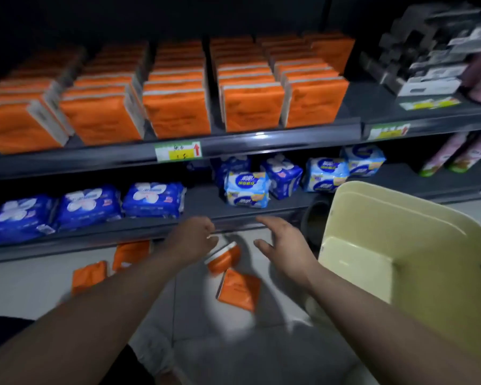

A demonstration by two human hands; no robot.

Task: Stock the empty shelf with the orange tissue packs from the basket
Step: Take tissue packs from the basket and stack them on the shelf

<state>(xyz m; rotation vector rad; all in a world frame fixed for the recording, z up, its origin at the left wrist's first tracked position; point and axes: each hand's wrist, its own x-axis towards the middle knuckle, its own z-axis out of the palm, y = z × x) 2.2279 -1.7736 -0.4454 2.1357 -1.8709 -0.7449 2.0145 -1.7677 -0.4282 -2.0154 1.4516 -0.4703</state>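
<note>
Rows of orange tissue packs stand upright on the upper shelf. Three more orange packs lie on the floor: one below my hands, two others by the shelf base. A blurred, tilted orange pack sits right under the curled fingers of my left hand; I cannot tell whether the fingers grip it. My right hand is spread open beside it, holding nothing. The cream basket stands tipped at my right, its inside showing no packs.
Blue and light-blue wrapped packs fill the lower shelf. Black and white boxes and pink items occupy the right shelves. A price tag hangs on the upper shelf edge. The floor is pale tile.
</note>
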